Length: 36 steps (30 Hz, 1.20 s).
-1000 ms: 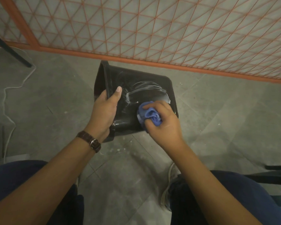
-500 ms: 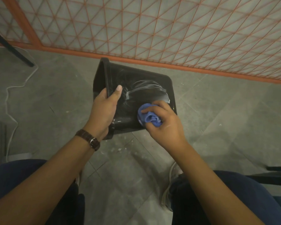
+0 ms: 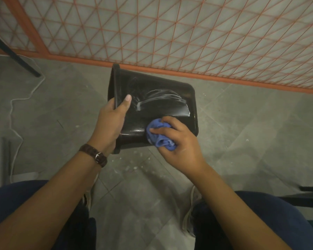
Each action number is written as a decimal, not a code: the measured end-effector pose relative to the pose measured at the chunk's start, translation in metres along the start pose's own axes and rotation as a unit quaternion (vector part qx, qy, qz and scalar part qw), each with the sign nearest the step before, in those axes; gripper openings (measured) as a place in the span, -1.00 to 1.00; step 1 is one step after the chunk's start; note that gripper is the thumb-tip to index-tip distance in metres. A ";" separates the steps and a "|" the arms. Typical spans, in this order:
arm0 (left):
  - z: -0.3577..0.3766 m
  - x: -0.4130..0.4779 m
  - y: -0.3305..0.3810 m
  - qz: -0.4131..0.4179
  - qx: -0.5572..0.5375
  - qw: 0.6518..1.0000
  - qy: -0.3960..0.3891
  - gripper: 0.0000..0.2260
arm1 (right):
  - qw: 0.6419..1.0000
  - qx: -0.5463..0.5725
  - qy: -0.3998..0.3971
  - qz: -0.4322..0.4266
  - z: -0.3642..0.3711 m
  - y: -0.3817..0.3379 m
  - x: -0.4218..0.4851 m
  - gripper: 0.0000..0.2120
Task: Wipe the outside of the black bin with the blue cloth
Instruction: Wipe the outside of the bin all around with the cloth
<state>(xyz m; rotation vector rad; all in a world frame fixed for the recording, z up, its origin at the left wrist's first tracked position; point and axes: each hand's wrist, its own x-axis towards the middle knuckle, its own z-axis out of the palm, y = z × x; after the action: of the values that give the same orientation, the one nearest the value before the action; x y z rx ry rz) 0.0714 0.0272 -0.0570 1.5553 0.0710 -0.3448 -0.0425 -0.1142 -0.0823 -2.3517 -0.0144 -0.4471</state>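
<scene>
Head view is showing the black bin lying on its side, held above the grey floor with its rim to the left. The left hand is gripping that rim (thumb on the outer wall). The right hand is clutching the bunched blue cloth in its fingers, pressing it against the bin's near lower side.

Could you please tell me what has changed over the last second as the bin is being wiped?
The right hand has slid the blue cloth a little down and toward the bin's near edge, away from the white streaks. Nothing was taken hold of or let go. The left hand still grips the rim of the black bin, which stays tipped on its side, with the streaks unchanged.
</scene>
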 end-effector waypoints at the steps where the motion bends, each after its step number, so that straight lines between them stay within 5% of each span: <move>1: -0.003 0.001 0.002 -0.010 -0.005 1.000 -0.006 -0.88 | 1.000 -0.002 0.009 0.014 -0.005 0.005 -0.002 -0.72; 8: -0.014 0.006 0.011 -0.034 -0.009 0.998 -0.048 -0.89 | 0.984 -0.018 0.090 0.151 -0.035 0.032 -0.012 -0.85; 13: -0.014 0.010 0.013 0.006 -0.005 0.998 -0.064 -0.91 | 0.927 0.086 0.180 0.318 -0.048 0.048 -0.008 -0.75; 18: -0.008 0.009 0.014 0.018 -0.001 0.997 -0.081 -0.92 | 0.945 0.042 0.229 0.231 -0.056 0.044 -0.003 -0.80; 23: 0.001 -0.004 0.016 0.030 0.032 0.995 -0.089 -0.91 | 0.968 -0.077 0.173 0.166 -0.058 0.045 0.000 -0.69; 26: 0.006 -0.013 0.016 0.035 0.048 0.995 -0.078 -0.92 | 0.979 -0.049 0.134 0.143 -0.044 0.040 0.000 -0.71; 30: -0.006 -0.005 0.021 0.020 0.058 0.996 -0.058 -0.90 | 0.981 -0.013 0.097 0.166 -0.035 0.038 0.003 -0.90; 34: -0.014 0.004 0.025 0.022 0.068 0.993 -0.089 -0.91 | 0.953 0.008 0.136 0.270 -0.039 0.042 0.010 -0.80; 36: -0.011 0.005 0.022 0.022 0.054 0.995 -0.084 -0.92 | 0.955 0.022 0.152 0.253 -0.035 0.036 0.011 -0.84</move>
<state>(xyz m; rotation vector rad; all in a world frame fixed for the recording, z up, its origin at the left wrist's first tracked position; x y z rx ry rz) 0.0836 0.0365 -0.0368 1.6268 -0.1160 -0.4498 -0.0385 -0.1653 -0.0799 -2.1132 0.6974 -0.5353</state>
